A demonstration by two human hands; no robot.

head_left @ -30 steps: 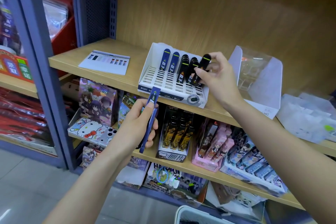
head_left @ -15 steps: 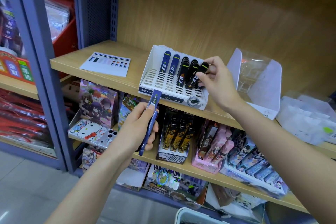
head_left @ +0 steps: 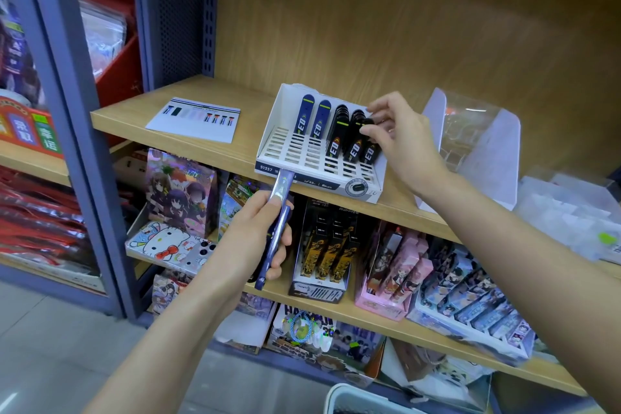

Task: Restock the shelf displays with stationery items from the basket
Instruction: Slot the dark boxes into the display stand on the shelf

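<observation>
At the rightmost column of the white display tray point(head_left: 273, 126), a black pen point(head_left: 369, 152) is pinched at its cap by the right hand point(head_left: 405, 144), perhaps already seated. Just below the tray's front lip a blue pen point(head_left: 284, 186) is gripped in the curled left hand point(head_left: 253, 240), its long axis aimed up at the empty left slots.

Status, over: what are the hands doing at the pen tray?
Right hand pinching black pen in white tray. Left hand holding blue pen. Left slots free.

The basket point(head_left: 342, 388) is cut off by the bottom edge — contents unseen.
</observation>
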